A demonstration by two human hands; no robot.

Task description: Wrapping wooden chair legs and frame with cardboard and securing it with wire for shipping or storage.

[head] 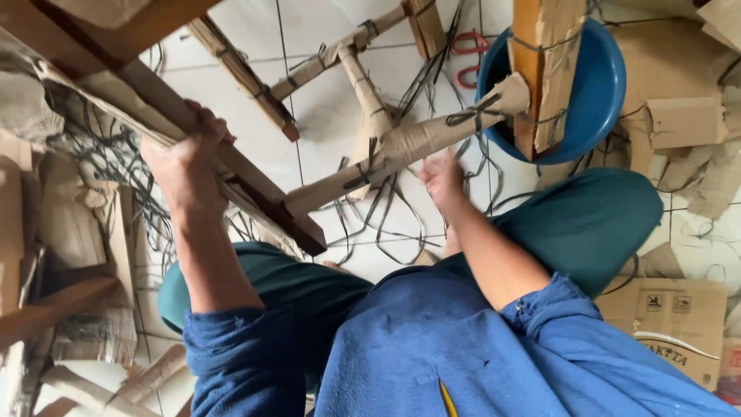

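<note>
The person sits on the tiled floor (324, 46) with a wooden chair frame (255, 177) turned over in front of their knees, its rails bound in paper wrapping and black straps. The left hand (184, 158), at nine o'clock, is clenched round a dark bare rail, steadying the frame. The right hand (441, 176), near the centre, has its fingers curled against the underside of a wrapped rail (417, 143); whether it pinches anything I cannot tell. It looks like the unwrapping stage: the next move would call for a firm grip on a strap or paper edge. Loose black straps (386, 224) lie just below the right hand. A blue basin (602, 93) sits at one o'clock, red scissors (467, 58) beside it.
</note>
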